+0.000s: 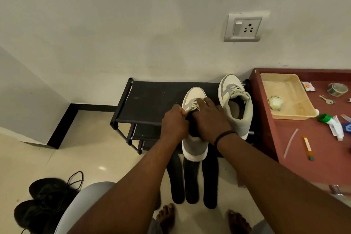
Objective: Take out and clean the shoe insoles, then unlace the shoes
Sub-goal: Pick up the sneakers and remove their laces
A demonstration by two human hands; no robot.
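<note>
Insoles (191, 182): dark, flat, several lying side by side on the pale floor at lower centre, just below the rack, so removal looks done; whether they have been cleaned cannot be told.

Unlacing appears under way on the near shoe (193, 119), grey and cream, centre frame, on the black shoe rack (152, 100) with its heel overhanging the front edge. The second shoe (235, 99) sits just right of it, laces apparently still threaded.

Left hand (175, 121): clenched, pinching the pale lace (192, 107) at the shoe's left side, knuckles up.

Right hand (210, 118): laid palm-down over the shoe's opening, fingertips reaching the upper eyelets; whether it grips anything cannot be told. Black band at that wrist. Both forearms extend from the lower frame, converging on the shoe.
</note>
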